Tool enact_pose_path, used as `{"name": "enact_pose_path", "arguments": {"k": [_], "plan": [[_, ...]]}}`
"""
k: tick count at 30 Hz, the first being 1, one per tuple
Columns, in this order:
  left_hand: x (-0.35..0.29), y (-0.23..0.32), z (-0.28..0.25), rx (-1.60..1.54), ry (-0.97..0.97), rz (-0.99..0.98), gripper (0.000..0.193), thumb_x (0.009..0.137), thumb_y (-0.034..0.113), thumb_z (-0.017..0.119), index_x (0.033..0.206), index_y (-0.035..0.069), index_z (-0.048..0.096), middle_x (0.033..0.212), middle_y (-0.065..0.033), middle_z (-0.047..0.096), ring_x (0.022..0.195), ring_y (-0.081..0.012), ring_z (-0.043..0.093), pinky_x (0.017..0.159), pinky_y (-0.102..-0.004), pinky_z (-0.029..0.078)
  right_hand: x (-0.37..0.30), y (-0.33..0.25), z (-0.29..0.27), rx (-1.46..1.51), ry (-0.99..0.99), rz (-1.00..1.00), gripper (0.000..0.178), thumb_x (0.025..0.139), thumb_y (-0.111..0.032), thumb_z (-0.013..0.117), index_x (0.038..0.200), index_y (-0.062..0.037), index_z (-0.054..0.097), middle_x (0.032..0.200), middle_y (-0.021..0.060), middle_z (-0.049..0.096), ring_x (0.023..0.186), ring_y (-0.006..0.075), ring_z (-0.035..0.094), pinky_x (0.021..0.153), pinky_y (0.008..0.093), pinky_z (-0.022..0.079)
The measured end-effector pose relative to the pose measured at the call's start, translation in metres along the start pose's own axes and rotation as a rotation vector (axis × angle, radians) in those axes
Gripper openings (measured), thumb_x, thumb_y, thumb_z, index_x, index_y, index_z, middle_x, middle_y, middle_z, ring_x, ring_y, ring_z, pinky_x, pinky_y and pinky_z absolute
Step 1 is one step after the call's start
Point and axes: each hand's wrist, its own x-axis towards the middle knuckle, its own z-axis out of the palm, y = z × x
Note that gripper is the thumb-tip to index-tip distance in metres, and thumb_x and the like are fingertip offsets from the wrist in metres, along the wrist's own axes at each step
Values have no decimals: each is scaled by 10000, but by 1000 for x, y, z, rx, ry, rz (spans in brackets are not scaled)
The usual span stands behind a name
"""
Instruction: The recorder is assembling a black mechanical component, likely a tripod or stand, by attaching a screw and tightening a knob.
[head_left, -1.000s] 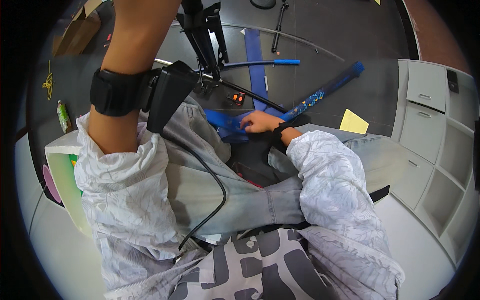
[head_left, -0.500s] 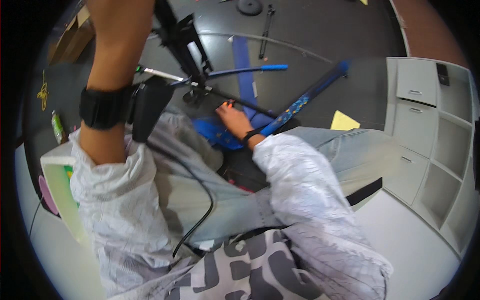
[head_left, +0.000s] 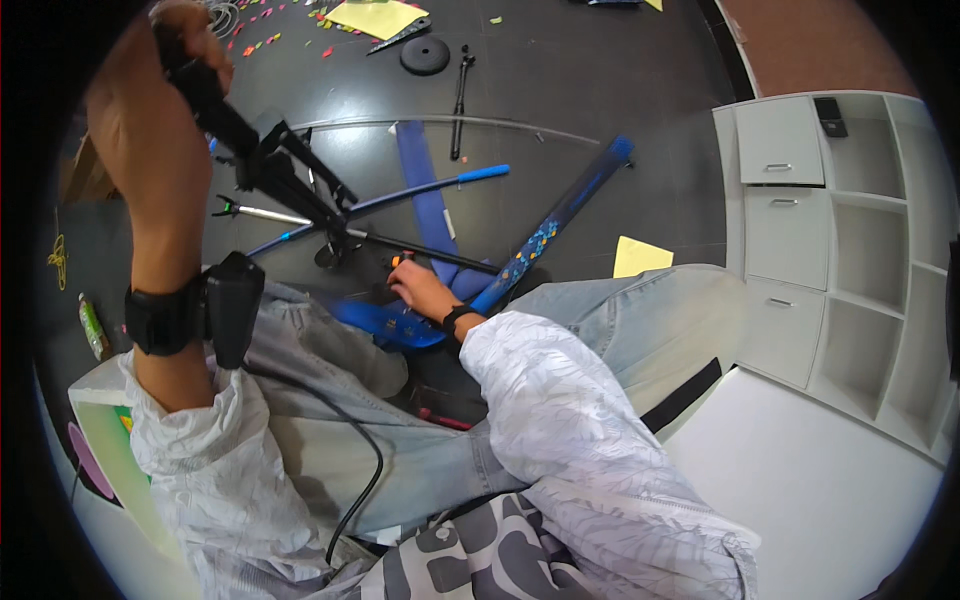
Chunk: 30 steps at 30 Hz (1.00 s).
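The person sits over a dark floor [head_left: 600, 90] strewn with scooter parts, and the two hands are far apart. The left hand [head_left: 185, 60] is raised high toward the far left of the floor, its grip closed around the top of a black tripod-like stand [head_left: 275, 170] whose legs splay down and to the right from the fist. The right hand [head_left: 420, 290] is low, just in front of the knees, fingers curled and resting on the blue scooter deck [head_left: 400, 322] — whether it is pinching something small there or only pressing down, I cannot tell, since the fingertips are hidden against the blue.

What matters is how the deck lies to that lower hand: it sits directly under it, and its long axis runs from the near-left up and away to the far-right, carrying on into the patterned blue bar [head_left: 560, 215] that points at the white cabinet [head_left: 800, 230]. A thin black rod [head_left: 420, 250] crosses just beyond the knuckles, nearly touching them. The right hand is plainly the nearer one to the deck — the left is well apart, up with the stand. A blue-handled bar [head_left: 430, 188] and a flat blue strip [head_left: 425, 200] lie further out on the floor, beyond both
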Motion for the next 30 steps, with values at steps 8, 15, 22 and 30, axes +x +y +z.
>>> {"name": "enact_pose_path", "arguments": {"k": [8, 15, 22, 30], "plan": [[-7, -1, 25, 15, -10, 233, 337, 1001, 328, 365, 930, 20, 484, 697, -41, 436, 557, -122, 452, 528, -261, 397, 25, 14, -16, 887, 72, 573, 201, 846, -147, 700, 972, 7, 668, 850, 56, 675, 739, 118, 623, 661, 248, 500], [-13, 6, 34, 104, 71, 369, 368, 1007, 431, 412, 1013, 72, 491, 622, 11, 405, 473, -60, 431, 435, -209, 388, 12, 37, -55, 1172, 184, 738, 235, 870, -136, 694, 1057, -12, 624, 822, 29, 639, 699, 99, 603, 656, 206, 499], [-14, 9, 32, 36, 54, 335, 367, 1008, 423, 413, 1019, 65, 493, 617, 8, 407, 459, -62, 419, 424, -206, 373, 3, 45, -69, 1263, 429, 756, 218, 893, -117, 656, 1078, -9, 614, 930, 58, 640, 778, 119, 619, 719, 233, 549], [-10, 13, 25, 74, 100, 334, 385, 1004, 441, 409, 1032, 66, 493, 621, 7, 400, 456, -64, 416, 419, -201, 369, 0, 74, -74, 330, 521, 708, 205, 821, -86, 686, 1013, -25, 651, 898, 91, 673, 785, 192, 655, 710, 289, 549]]}}
